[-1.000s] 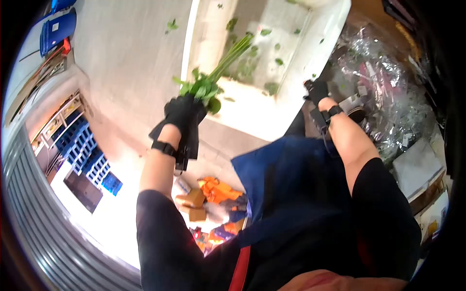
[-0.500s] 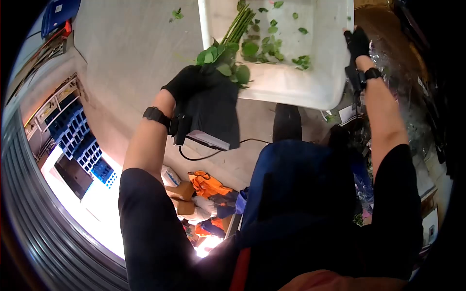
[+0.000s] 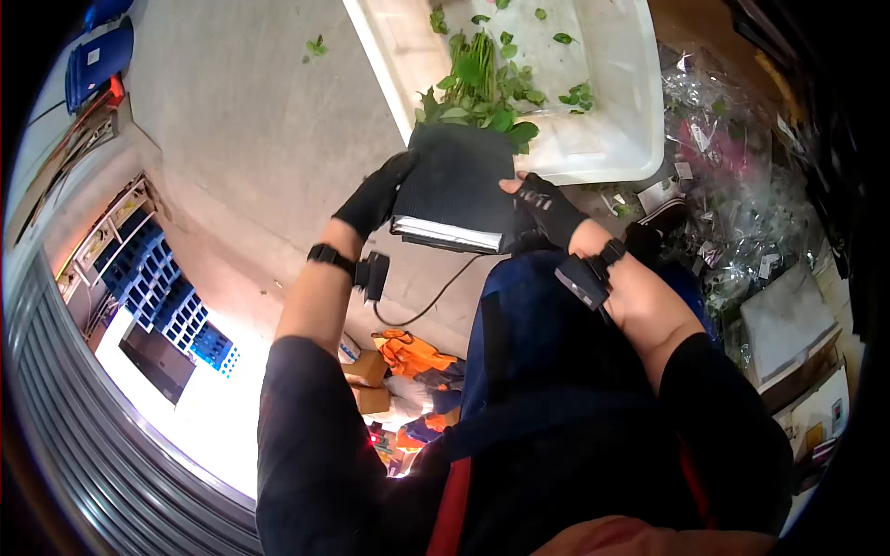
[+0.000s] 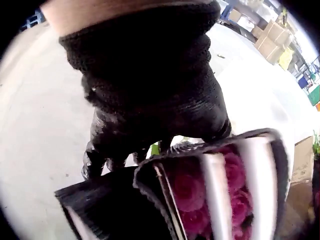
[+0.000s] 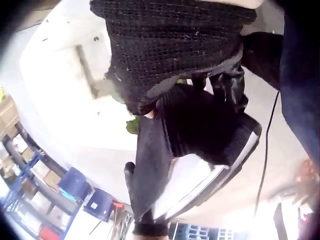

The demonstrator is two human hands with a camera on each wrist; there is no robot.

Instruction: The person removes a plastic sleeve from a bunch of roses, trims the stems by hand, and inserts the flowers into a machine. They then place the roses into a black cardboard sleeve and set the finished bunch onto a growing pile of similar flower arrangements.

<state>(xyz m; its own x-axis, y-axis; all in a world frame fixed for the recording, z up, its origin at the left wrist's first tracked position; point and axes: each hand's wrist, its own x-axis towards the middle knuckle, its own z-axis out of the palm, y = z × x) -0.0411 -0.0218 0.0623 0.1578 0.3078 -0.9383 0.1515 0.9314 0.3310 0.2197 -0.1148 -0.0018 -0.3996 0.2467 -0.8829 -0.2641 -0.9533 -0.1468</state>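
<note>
Between both gloved hands is a black ribbed wrap [image 3: 459, 181] with white edges at its lower end. In the left wrist view, dark pink rose heads [image 4: 190, 192] sit inside it between white layers. Leafy green stems [image 3: 477, 79] stick out of its far end, over the tub. My left hand [image 3: 378, 193] grips the wrap's left side, fingers partly behind it in the left wrist view. On the other side my right hand [image 3: 552, 211] holds the right edge, thumb on top; its fingers curl round the wrap [image 5: 200, 120] in the right wrist view.
A white tub [image 3: 593, 153] with loose leaves lies beyond the hands. Clear plastic wrapping [image 3: 732, 176] is heaped at the right, above a grey-white box [image 3: 788, 320]. A black cable [image 3: 422, 310] hangs below the wrap. Orange cloth [image 3: 413, 357] and cartons lie lower down.
My right hand has come from the tub's right side to the wrap and taken hold of it. The wrapped bunch has moved right and now lies between both hands.
</note>
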